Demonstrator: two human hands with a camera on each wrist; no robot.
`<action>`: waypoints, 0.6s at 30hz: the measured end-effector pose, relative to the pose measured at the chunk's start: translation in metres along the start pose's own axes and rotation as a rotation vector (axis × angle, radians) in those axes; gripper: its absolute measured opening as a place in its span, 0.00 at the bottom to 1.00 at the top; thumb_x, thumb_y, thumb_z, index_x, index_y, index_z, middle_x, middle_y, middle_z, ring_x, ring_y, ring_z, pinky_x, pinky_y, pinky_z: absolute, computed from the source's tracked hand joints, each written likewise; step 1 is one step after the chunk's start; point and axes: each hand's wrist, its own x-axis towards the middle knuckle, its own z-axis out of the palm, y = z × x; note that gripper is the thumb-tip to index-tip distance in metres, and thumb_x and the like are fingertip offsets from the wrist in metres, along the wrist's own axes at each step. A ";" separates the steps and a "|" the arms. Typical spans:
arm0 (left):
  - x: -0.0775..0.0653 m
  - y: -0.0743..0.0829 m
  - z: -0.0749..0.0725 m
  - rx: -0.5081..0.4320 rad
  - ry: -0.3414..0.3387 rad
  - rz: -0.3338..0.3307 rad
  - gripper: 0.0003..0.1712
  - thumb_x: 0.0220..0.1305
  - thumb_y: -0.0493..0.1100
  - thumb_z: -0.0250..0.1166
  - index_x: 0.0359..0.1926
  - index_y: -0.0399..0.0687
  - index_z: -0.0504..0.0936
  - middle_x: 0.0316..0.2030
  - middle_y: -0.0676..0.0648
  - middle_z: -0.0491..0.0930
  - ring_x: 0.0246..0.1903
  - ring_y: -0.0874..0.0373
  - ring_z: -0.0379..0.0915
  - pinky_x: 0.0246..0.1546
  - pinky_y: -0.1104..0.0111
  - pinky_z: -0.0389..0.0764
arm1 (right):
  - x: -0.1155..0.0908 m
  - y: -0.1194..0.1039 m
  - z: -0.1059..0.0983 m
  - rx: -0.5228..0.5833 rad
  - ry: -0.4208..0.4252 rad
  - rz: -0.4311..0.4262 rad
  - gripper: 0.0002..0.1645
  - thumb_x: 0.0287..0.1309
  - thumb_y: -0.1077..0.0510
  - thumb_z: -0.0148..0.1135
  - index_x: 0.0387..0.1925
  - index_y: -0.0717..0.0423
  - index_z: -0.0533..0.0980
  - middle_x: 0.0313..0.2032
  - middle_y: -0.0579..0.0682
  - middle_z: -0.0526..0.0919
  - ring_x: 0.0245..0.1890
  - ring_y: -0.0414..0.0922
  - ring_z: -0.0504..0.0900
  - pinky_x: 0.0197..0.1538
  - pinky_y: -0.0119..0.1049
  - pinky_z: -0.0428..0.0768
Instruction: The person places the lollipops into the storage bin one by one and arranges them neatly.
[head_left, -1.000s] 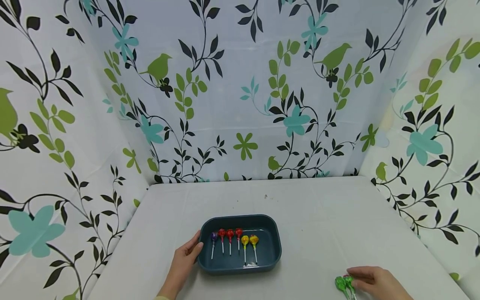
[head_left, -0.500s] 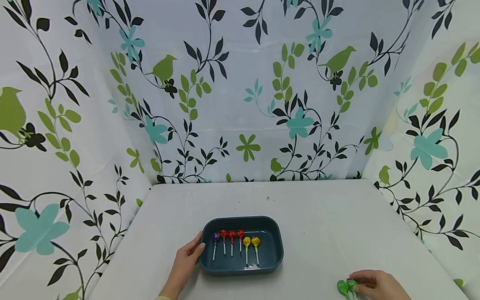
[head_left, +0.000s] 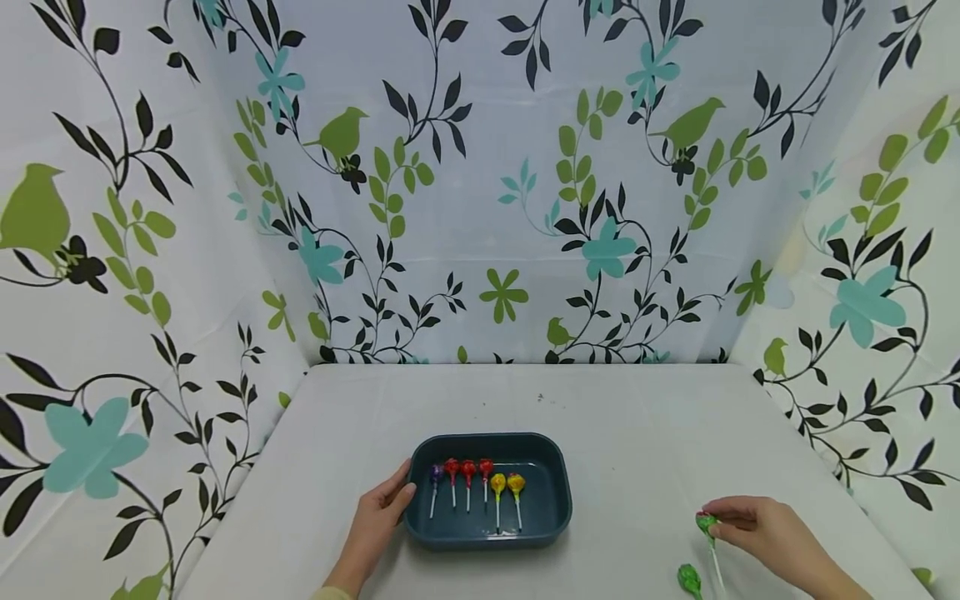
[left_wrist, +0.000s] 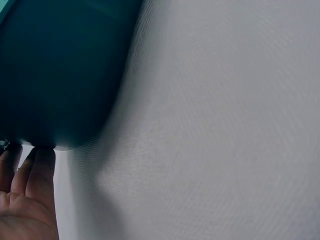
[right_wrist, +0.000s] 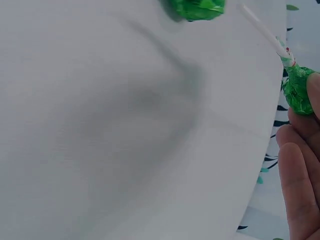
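At the left end of a dark blue tray [head_left: 540, 508], my left hand [head_left: 375, 512] holds the rim with its thumb at the edge. In the left wrist view its fingertips [left_wrist: 42, 152] touch the tray's outer wall. My right hand [head_left: 772, 533] pinches a green-wrapped lollipop [head_left: 706, 523] by its head, the white stick pointing down. The right wrist view shows this lollipop [right_wrist: 298, 90] between thumb and fingers. Another green lollipop [head_left: 689, 578] lies on the table just below, its stick cut off by the frame.
Inside the tray lie a purple lollipop [head_left: 437, 475], three red lollipops [head_left: 468, 471] and two yellow lollipops [head_left: 516, 483], in a row. The white table [head_left: 615, 433] is enclosed by patterned cloth [head_left: 450, 208] at the back and sides.
My right hand has lifted one green lollipop up and away from the other, which stays on the table. My left hand keeps its place at the tray. The head view has shifted slightly.
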 end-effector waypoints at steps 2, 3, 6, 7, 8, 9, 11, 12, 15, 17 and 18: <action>-0.001 0.000 0.000 -0.006 -0.003 0.004 0.29 0.77 0.44 0.59 0.74 0.46 0.68 0.74 0.38 0.64 0.73 0.39 0.64 0.62 0.54 0.81 | 0.006 -0.013 -0.005 -0.006 0.015 -0.023 0.20 0.61 0.53 0.72 0.50 0.61 0.84 0.45 0.53 0.91 0.41 0.41 0.90 0.42 0.34 0.89; -0.001 -0.001 -0.001 -0.011 -0.004 0.006 0.29 0.77 0.44 0.59 0.74 0.46 0.68 0.74 0.38 0.64 0.73 0.39 0.64 0.62 0.54 0.81 | 0.009 -0.019 -0.006 -0.007 0.014 -0.041 0.19 0.61 0.54 0.71 0.50 0.61 0.84 0.45 0.53 0.91 0.41 0.41 0.90 0.42 0.33 0.89; -0.001 0.000 0.000 -0.008 -0.005 0.012 0.29 0.76 0.44 0.60 0.74 0.46 0.69 0.74 0.37 0.65 0.72 0.38 0.65 0.61 0.55 0.82 | 0.020 -0.041 -0.007 -0.001 0.025 -0.068 0.17 0.61 0.56 0.71 0.50 0.60 0.84 0.45 0.53 0.91 0.42 0.42 0.90 0.42 0.34 0.89; -0.001 0.000 -0.001 -0.007 -0.006 0.013 0.29 0.76 0.44 0.60 0.74 0.46 0.69 0.74 0.37 0.65 0.72 0.38 0.65 0.61 0.54 0.82 | 0.024 -0.048 -0.005 0.002 0.028 -0.075 0.17 0.61 0.57 0.71 0.50 0.59 0.84 0.45 0.52 0.91 0.42 0.43 0.90 0.43 0.35 0.89; -0.002 0.000 -0.001 -0.004 -0.006 0.013 0.29 0.76 0.45 0.60 0.74 0.46 0.68 0.74 0.37 0.65 0.72 0.38 0.65 0.61 0.54 0.82 | 0.029 -0.055 -0.003 0.001 0.032 -0.084 0.16 0.61 0.58 0.71 0.49 0.59 0.85 0.45 0.52 0.91 0.43 0.44 0.90 0.43 0.35 0.89; -0.002 0.000 -0.001 -0.001 -0.006 0.014 0.29 0.76 0.45 0.60 0.74 0.46 0.69 0.74 0.37 0.65 0.72 0.38 0.65 0.61 0.54 0.82 | 0.034 -0.062 -0.001 -0.001 0.036 -0.093 0.15 0.60 0.58 0.71 0.49 0.59 0.85 0.44 0.51 0.91 0.43 0.45 0.90 0.43 0.35 0.89; -0.002 0.001 -0.001 0.000 -0.007 0.016 0.29 0.77 0.46 0.59 0.74 0.46 0.68 0.74 0.37 0.65 0.72 0.38 0.64 0.61 0.54 0.82 | 0.044 -0.076 0.005 -0.009 0.043 -0.122 0.14 0.60 0.59 0.71 0.47 0.58 0.85 0.43 0.50 0.91 0.43 0.46 0.90 0.43 0.37 0.90; -0.002 0.001 -0.001 -0.002 -0.008 0.018 0.29 0.77 0.45 0.59 0.74 0.46 0.68 0.74 0.37 0.65 0.72 0.38 0.64 0.61 0.53 0.82 | 0.049 -0.082 0.008 -0.011 0.046 -0.138 0.14 0.60 0.59 0.71 0.47 0.58 0.85 0.43 0.50 0.91 0.43 0.46 0.90 0.43 0.37 0.90; -0.002 0.001 -0.001 -0.011 -0.010 0.018 0.29 0.77 0.45 0.59 0.74 0.45 0.69 0.74 0.37 0.65 0.72 0.38 0.65 0.61 0.53 0.82 | 0.064 -0.101 0.020 -0.008 0.044 -0.177 0.13 0.59 0.59 0.72 0.46 0.58 0.86 0.41 0.48 0.91 0.43 0.45 0.90 0.45 0.39 0.90; -0.002 0.000 -0.001 -0.018 -0.012 0.019 0.29 0.77 0.44 0.59 0.74 0.45 0.69 0.74 0.36 0.65 0.72 0.37 0.65 0.61 0.53 0.82 | 0.073 -0.114 0.029 -0.007 0.036 -0.207 0.12 0.59 0.60 0.72 0.45 0.57 0.86 0.40 0.48 0.91 0.42 0.44 0.90 0.46 0.40 0.90; -0.002 -0.001 0.000 -0.020 -0.012 0.021 0.29 0.77 0.45 0.59 0.74 0.44 0.69 0.73 0.36 0.65 0.72 0.37 0.65 0.61 0.53 0.82 | 0.077 -0.120 0.034 -0.006 0.029 -0.218 0.12 0.59 0.60 0.72 0.45 0.57 0.86 0.40 0.47 0.91 0.41 0.44 0.90 0.46 0.41 0.90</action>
